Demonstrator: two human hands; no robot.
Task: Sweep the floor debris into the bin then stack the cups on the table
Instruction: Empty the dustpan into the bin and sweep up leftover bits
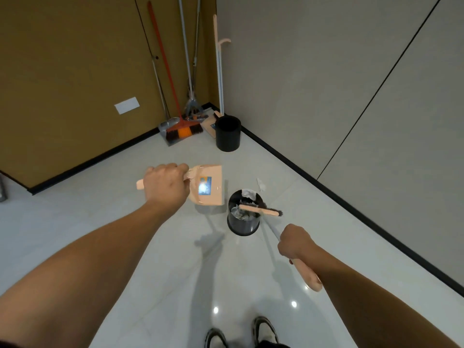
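We look down from head height at a glossy pale tiled floor [100, 234] in the corner of a room. A mustard-brown wall [62, 71] stands to the left and a grey panelled wall [326, 71] to the right, both edged at the bottom with a black skirting strip. Small bright ceiling-light reflections dot the tiles near our shoes [265, 331].

In the far corner lean several long-handled tools: an orange broom [184, 130] with its bristles on the floor, a grey dustpan [167, 128] beside it, a metal-handled mop [193, 106], and a pale peach long handle [218, 59] against the grey wall. A tall black bin [228, 133] stands just in front of them.

Nearer to us, a second black bin [242, 222] sits on the floor, filled with crumpled paper debris [241, 215]. One white scrap [261, 184] lies on the tiles just beyond it.

Our left hand [165, 185] is stretched forward, fingers curled tight round the handle of a peach dustpan [208, 184] (a blue label shows on its face), held in the air just left of the near bin. Our right hand [293, 242] grips the shaft of a small peach broom [258, 209], whose brush head rests over the bin's open mouth, touching the paper. The broom's peach handle end pokes out below the wrist.
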